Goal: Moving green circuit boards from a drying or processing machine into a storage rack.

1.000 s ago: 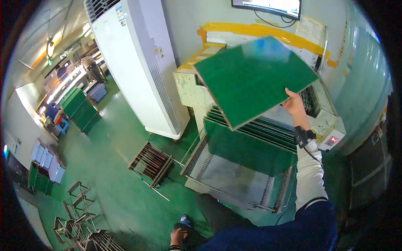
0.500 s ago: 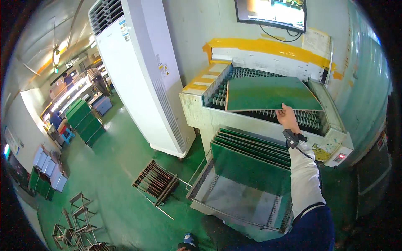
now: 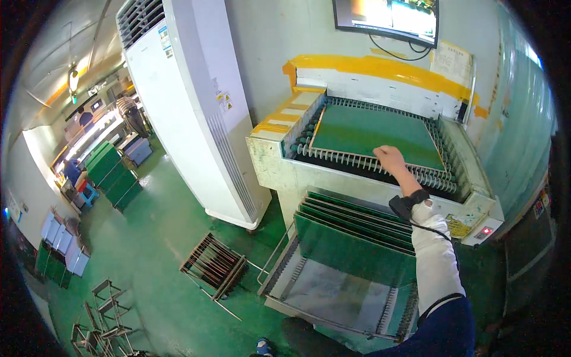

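Note:
My right hand (image 3: 390, 159) is over the near edge of a green flat panel (image 3: 375, 134). Its fingers are curled in, with nothing seen between them; whether the knuckles touch the panel I cannot tell. The panel lies flat on the rows of ringed rollers (image 3: 351, 159) of a pale machine (image 3: 333, 184). Below my forearm, a metal rack (image 3: 333, 306) holds several more green panels (image 3: 351, 244) standing on edge, leaning together at its far side. A dark strap with a cable (image 3: 410, 202) circles my right wrist. My left hand is out of the picture.
A tall white air conditioner (image 3: 190, 119) stands left of the machine. A small slatted metal rack (image 3: 215, 266) and metal frames (image 3: 107, 315) sit on the green floor. A screen (image 3: 386, 21) hangs above. Far left, people work near stacked green panels (image 3: 110, 172).
The green panel, earlier tilted with its near edge in my right hand, now lies flat on the rollers. My right hand has let go of that edge and shifted slightly left.

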A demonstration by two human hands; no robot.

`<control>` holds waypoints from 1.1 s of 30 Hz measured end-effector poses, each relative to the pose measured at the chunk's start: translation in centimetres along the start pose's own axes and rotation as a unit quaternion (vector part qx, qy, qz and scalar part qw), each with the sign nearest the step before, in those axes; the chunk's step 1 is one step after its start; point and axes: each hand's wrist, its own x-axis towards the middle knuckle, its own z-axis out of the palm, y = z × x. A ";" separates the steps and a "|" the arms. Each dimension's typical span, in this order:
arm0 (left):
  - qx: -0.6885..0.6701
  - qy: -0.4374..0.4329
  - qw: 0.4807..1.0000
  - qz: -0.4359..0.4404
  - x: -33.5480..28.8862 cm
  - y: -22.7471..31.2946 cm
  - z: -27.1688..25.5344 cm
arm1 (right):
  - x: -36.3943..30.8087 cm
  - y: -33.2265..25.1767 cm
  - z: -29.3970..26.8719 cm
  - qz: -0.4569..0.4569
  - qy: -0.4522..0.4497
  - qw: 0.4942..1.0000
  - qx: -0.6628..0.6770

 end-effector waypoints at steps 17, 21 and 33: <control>0.053 -0.032 0.997 -0.053 4.3 -1.3 -2.9 | 7.4 0.5 1.5 0.056 -0.043 0.969 -0.238; 0.058 -0.010 0.997 -0.057 2.8 -0.6 -1.8 | 7.9 1.6 1.4 0.039 -0.036 0.966 -0.254; 0.034 -0.050 0.998 0.037 2.0 -1.5 -2.4 | 2.0 0.8 1.7 -0.052 -0.027 0.976 -0.207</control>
